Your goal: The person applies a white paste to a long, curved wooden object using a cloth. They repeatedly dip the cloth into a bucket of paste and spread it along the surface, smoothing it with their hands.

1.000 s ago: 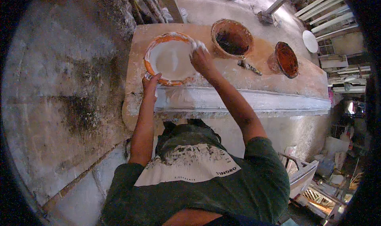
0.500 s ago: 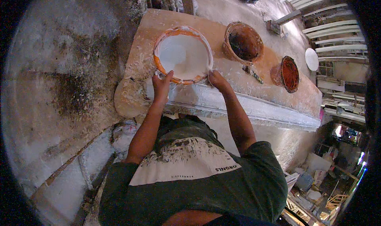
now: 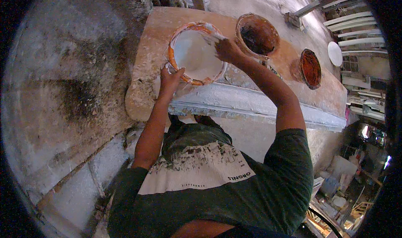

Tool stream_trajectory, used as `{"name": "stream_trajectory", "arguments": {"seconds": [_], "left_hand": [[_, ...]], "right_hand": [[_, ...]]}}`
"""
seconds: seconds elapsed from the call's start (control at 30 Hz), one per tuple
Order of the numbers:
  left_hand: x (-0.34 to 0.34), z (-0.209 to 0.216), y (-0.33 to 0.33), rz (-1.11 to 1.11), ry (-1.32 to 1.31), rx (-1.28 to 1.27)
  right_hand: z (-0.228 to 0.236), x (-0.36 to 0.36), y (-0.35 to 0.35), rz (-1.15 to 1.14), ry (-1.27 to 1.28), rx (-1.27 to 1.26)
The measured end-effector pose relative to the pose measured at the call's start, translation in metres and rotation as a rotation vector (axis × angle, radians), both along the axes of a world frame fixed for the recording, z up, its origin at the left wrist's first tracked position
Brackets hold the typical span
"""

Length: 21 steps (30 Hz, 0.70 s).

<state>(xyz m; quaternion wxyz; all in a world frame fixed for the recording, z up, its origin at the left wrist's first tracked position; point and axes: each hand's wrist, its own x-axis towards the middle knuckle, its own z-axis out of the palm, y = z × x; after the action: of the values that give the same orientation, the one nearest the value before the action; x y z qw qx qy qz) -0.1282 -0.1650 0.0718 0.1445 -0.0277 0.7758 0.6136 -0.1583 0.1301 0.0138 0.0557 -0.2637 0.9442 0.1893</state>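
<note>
A round orange tub (image 3: 171, 52) stands on the table, its rim smeared with white and a milky white liquid (image 3: 194, 54) inside. My left hand (image 3: 171, 78) grips the near left part of the rim, thumb on top. On the right side, my right hand (image 3: 229, 50) is over the rim, its bunched fingertips reaching down along the inner wall. Whatever those fingers might hold is hidden. Right of this hand stands a brown-crusted bucket (image 3: 258, 35), dark inside. A smaller bucket with a reddish inside (image 3: 310, 69) sits farther right.
The stained table (image 3: 163, 20) has a long white moulded strip (image 3: 251, 102) along its near edge. My right forearm partly covers a tool (image 3: 274, 70) behind it. Racked white strips (image 3: 356, 24) and a white round object (image 3: 334, 54) are at the far right.
My right hand has moved from the near right rim to farther along the right side, fingers now inside the tub. My left hand still grips the rim. The view has shifted slightly.
</note>
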Motion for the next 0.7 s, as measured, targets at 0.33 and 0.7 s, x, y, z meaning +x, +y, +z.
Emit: {"name": "stream_trajectory", "arguments": {"seconds": [0.33,0.7], "left_hand": [[-0.006,-0.010,0.005,-0.167,0.067,0.188],[-0.022,-0.028,-0.025,-0.160,-0.130,0.088]], "right_hand": [[-0.031,-0.011,-0.055,-0.419,-0.325,-0.802],[0.017,-0.016,-0.113,0.092,-0.560,-0.486]]}}
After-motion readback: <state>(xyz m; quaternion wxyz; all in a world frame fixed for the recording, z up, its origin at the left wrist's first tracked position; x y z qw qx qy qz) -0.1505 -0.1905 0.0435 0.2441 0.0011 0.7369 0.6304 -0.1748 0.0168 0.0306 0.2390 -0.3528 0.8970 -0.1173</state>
